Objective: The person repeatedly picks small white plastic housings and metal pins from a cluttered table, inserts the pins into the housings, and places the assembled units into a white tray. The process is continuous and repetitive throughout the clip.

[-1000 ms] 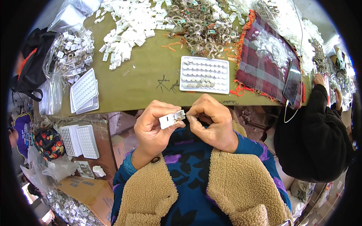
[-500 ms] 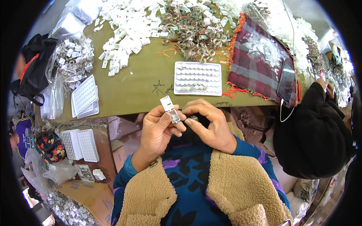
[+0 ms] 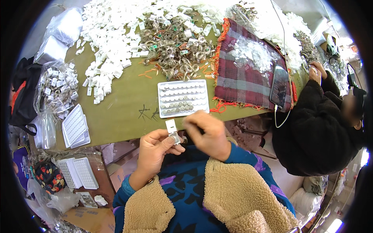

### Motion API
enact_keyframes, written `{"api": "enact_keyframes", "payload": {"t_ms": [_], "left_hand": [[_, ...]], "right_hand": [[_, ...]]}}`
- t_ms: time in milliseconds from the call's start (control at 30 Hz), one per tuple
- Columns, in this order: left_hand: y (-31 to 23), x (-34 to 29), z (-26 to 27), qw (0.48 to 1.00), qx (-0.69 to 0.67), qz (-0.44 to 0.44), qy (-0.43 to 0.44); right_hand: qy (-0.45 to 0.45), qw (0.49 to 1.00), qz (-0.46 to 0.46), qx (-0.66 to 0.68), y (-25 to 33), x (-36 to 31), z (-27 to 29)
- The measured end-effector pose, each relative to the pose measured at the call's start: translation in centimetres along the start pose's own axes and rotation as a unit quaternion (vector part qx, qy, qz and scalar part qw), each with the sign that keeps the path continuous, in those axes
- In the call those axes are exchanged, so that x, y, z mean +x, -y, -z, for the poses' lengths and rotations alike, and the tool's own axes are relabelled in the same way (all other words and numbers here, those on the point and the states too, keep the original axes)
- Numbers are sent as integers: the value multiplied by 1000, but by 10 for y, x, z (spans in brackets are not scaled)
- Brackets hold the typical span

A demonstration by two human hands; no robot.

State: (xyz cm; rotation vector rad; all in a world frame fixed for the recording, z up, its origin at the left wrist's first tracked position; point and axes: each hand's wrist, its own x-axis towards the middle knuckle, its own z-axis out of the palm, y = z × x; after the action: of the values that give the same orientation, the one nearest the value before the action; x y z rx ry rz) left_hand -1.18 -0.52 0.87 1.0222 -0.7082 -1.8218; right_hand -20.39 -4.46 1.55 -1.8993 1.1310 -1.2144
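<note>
A small white plastic case (image 3: 171, 125) with a clear lower part stands with its flap raised. The thumb and fingers of my left hand (image 3: 153, 149) pinch it by the clear end, just off the table's near edge. Apart from it, to the right, my right hand (image 3: 210, 136) is smeared by motion; whether its fingertips hold anything does not show. Beyond the hands lies a white moulded tray (image 3: 207, 99) with rows of round pockets. Small grey-silver discs (image 3: 182, 106) sit in several pockets of its nearer rows.
White plastic pieces (image 3: 110, 54) and tangled clear-and-metallic parts (image 3: 176, 46) are heaped across the green table (image 3: 116, 120). A plaid cloth (image 3: 237, 87) bears clear pieces and a cabled phone (image 3: 279, 85). Stacked trays (image 3: 74, 126) lie left; a co-worker in black (image 3: 311, 134) sits right.
My right hand has moved away from the case, forward toward the tray, and is now blurred. My left hand still holds the case. The whole view has shifted slightly.
</note>
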Motion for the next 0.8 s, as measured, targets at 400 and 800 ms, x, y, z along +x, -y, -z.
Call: {"api": "enact_keyframes", "payload": {"t_ms": [400, 800], "left_hand": [[-6, 19, 8, 999, -25, 23, 11], [-6, 23, 13, 993, -110, 24, 28]], "right_hand": [[16, 980, 77, -182, -40, 16, 14], [120, 962, 72, -233, -36, 25, 21]]}}
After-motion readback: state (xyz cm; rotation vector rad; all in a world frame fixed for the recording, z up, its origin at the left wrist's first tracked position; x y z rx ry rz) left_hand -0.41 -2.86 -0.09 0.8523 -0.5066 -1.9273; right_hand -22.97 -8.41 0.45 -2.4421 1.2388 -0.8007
